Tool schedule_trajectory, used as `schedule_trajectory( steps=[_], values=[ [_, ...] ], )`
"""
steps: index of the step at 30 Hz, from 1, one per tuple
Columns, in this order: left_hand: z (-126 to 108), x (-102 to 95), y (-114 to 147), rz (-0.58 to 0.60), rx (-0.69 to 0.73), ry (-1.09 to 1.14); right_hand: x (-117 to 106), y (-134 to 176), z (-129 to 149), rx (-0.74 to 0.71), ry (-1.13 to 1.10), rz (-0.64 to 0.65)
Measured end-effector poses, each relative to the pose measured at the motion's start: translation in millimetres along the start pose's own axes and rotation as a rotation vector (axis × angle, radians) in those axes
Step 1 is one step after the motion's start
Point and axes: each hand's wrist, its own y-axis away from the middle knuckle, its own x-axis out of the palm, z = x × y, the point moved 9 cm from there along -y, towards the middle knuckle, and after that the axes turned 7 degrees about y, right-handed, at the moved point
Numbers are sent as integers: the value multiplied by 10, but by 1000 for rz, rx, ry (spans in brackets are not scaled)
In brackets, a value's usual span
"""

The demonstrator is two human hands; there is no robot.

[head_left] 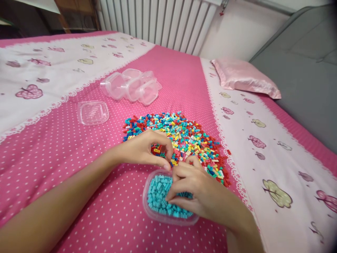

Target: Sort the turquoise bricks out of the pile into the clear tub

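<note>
We take the transparent tub [145,200] as our reference; it rests on the pink dotted bedspread [105,225] and holds small turquoise bricks [159,193]. Directly beyond the tub, and just beside it, we find a spread pile of mixed bricks [184,130] in red, yellow, blue, green, white and turquoise. Beyond the tub to the left, a lid [93,112] lies flat, and farther back past the tub sits a cluster of transparent containers [131,86]. Well beyond the tub to the right we note a pink pillow [246,79] and a grey headboard [297,70]; a white radiator [155,21] stands farthest behind it. The right hand obstructs our view of the tub's right side, and the left hand obscures part of the pile beyond the tub. We observe the left hand [147,149] over the tub's far edge, fingers curved and thumb extended toward the other hand; whether it grips a brick we cannot tell. The right hand [192,186] is over the tub, thumb and a finger brought close together at the turquoise bricks, the remaining fingers bent; we cannot determine whether a brick is pinched there. Raised marks on the lid, left of the tub, are too faint for us to read.
</note>
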Motion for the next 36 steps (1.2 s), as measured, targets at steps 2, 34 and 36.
schedule_trajectory(
  steps=[2,34,36],
  values=[
    [-2,5,0,6,2,-6,-2,4,-10,15,-11,9],
    [28,-275,11,-290,-46,-236,-47,27,-38,48,-36,-1],
    [71,-365,38,-383,-88,-270,-74,31,-25,32,-49,-21]
  ],
)
